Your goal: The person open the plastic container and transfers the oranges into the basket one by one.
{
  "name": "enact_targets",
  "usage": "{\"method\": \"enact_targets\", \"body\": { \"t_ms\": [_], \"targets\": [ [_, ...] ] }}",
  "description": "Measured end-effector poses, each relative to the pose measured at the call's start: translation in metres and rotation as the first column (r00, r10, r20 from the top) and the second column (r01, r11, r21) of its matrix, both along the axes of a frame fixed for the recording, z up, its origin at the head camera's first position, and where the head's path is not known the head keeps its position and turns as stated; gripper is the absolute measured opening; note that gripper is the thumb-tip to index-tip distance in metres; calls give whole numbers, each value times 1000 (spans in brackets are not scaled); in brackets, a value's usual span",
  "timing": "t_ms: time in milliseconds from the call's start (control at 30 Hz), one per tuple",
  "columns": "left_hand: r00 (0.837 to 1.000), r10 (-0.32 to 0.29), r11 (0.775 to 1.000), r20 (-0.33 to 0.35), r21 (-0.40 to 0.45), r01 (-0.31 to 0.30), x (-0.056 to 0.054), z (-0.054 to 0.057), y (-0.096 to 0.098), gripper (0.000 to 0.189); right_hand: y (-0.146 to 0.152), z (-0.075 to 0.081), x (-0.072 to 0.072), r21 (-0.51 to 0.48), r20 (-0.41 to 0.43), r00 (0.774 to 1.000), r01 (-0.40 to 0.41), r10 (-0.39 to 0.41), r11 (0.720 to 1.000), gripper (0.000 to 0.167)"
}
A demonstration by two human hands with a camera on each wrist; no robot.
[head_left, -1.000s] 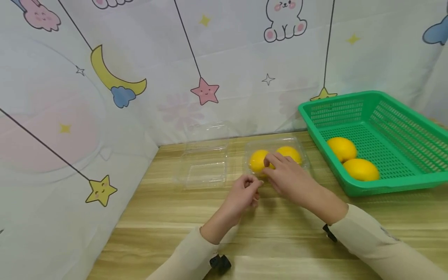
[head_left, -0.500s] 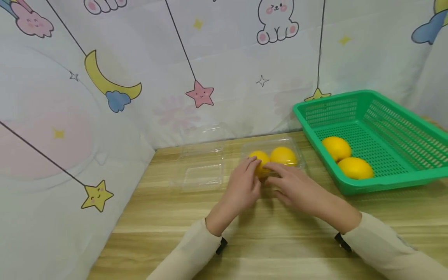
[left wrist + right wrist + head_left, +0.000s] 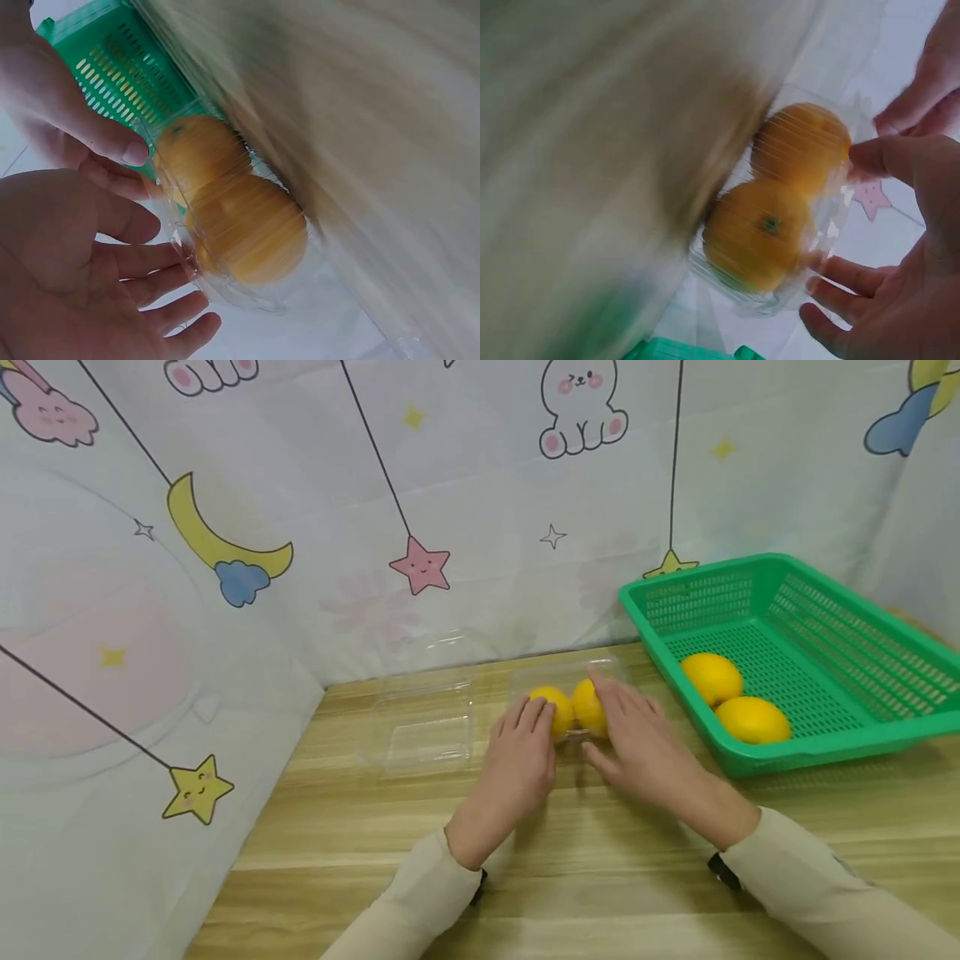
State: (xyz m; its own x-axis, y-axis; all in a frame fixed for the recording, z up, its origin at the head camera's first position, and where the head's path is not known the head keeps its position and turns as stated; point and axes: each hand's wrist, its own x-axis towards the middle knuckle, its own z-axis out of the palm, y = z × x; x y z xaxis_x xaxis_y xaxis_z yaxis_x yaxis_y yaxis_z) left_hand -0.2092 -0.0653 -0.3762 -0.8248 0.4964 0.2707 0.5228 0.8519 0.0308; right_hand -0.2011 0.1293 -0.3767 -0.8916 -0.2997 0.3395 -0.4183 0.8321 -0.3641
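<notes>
The clear box (image 3: 561,673) of oranges (image 3: 562,718) lies lengthwise across, ahead of loosely spread left hand (image 3: 517,760) and right hand (image 3: 647,743), neither clearly nearer.

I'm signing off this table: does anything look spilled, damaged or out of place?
Nothing stands out. Two oranges sit in one clear container near the left hand and right hand, two more oranges lie in the green basket, and another clear container stands open. I see no spill or damage.

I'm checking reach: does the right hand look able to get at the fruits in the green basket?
Probably yes: the open-topped green basket stands beside the right hand, and only its rim seems to lie between hand and fruits.
</notes>
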Motion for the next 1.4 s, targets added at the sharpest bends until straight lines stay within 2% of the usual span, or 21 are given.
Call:
{"method": "enact_targets", "body": {
  "t_ms": [133, 200, 333, 467, 600, 733, 833, 967, 1033, 1100, 1200, 1300, 1400],
  "targets": [
    [1000, -23, 998, -13, 59, 23, -2, 6, 3, 43, 2, 4, -3, -55, 47, 999, 7, -4, 998, 98],
    [999, -32, 997, 15, 68, 31, -3, 8, 6, 45, 2, 6, -4, -66, 69, 998, 12, -8, 998, 101],
    [993, -55, 998, 106, 14, 54, -8, 11, 15, 56, 4, 8, -3, -105, 121, 993, 29, -16, 994, 102],
    [985, -77, 994, 157, -68, 89, -14, 10, 26, 68, 5, 9, -2, -116, 135, 990, 51, -35, 992, 96],
    [985, -76, 989, 155, -112, 94, -19, 8, 31, 75, 6, 9, 1, -94, 117, 992, 59, -47, 994, 92],
    [992, -50, 991, 112, -115, 63, -19, 7, 29, 74, 5, 6, 3, -119, 114, 993, 34, -20, 992, 94],
    [994, -34, 992, 100, -118, 46, -19, 7, 27, 73, 6, 2, 4, -182, 132, 991, 23, 1, 983, 95],
    [992, -37, 991, 118, -126, 52, -18, 10, 27, 74, 15, -5, 7, -312, 191, 980, 4, 58, 950, 95],
    [991, -38, 989, 130, -136, 55, -17, 11, 27, 76, 22, -7, 7, -379, 244, 965, 1, 98, 925, 94],
    [990, -36, 987, 139, -149, 57, -17, 12, 27, 76, 29, -7, 7, -432, 319, 940, 34, 118, 901, 91],
    [989, -32, 985, 144, -162, 55, -17, 13, 28, 76, 35, -6, 6, -482, 461, 878, 129, 125, 867, 83],
    [989, -29, 985, 146, -163, 53, -17, 14, 29, 76, 36, -6, 5, -496, 552, 825, 212, 117, 842, 72],
    [988, -22, 983, 153, -176, 49, -17, 15, 31, 77, 36, -10, 3, -536, 583, 805, 279, 110, 797, 62]
  ]
}}
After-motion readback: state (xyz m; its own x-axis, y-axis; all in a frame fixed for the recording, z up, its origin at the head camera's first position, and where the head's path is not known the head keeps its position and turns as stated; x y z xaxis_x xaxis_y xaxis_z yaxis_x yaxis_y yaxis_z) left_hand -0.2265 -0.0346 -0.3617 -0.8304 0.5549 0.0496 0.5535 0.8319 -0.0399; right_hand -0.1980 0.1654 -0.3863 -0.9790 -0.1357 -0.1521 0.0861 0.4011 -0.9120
